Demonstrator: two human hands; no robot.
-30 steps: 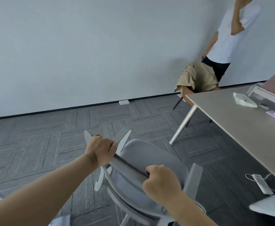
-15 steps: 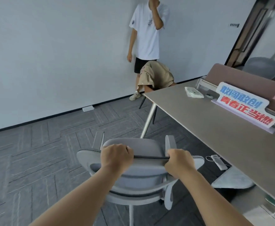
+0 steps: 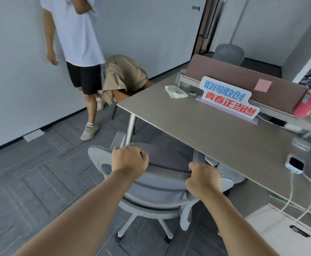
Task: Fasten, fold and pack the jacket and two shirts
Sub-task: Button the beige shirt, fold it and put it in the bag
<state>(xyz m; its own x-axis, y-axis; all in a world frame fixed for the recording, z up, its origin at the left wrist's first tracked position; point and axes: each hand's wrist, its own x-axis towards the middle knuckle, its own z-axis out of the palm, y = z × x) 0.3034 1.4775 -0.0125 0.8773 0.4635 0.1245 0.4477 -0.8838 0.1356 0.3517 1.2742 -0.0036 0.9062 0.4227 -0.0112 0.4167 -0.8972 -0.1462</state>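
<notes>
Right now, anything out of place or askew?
The khaki garment is slumped unevenly over the far chair, one end hanging low, unfolded. Two white cables trail off the desk edge. The left hand and right hand grip the grey chair, not clothing.

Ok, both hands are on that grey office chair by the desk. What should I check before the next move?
1. Left hand and right hand both grip the grey office chair by its backrest: ok.
2. Chair clear of the desk edge: cannot tell.
3. Tan jacket on the desk: not ok, draped over the far chair.
4. Location of the two shirts: cannot tell.
5. Bystander away from the jacket: not ok, standing beside it.
</notes>
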